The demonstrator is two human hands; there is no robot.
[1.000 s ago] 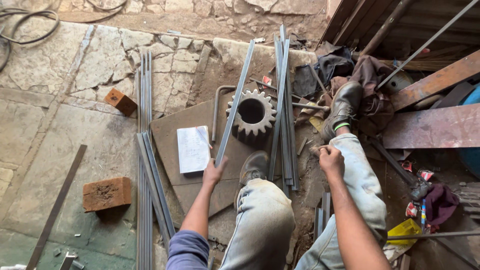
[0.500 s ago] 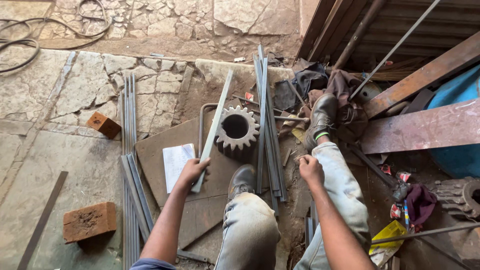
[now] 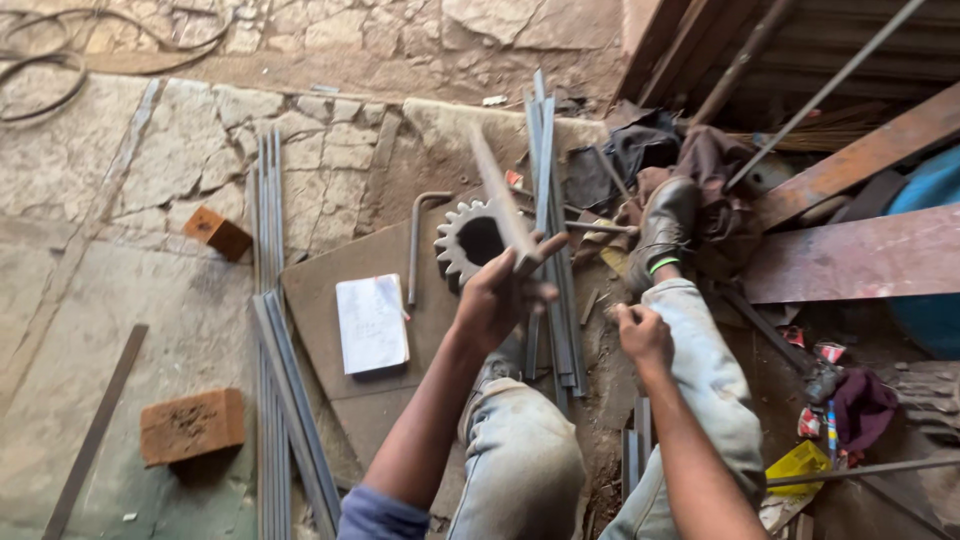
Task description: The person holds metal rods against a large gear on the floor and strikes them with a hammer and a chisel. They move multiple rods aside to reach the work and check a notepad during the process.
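Stone floor [image 3: 120,300] — bricks [image 3: 192,425], rods [image 3: 272,380], board [image 3: 350,290]

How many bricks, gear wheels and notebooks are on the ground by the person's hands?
Bricks: 2, a small one and a bigger one
Gear wheels: 1
Notebooks: 1, white
Total: 4
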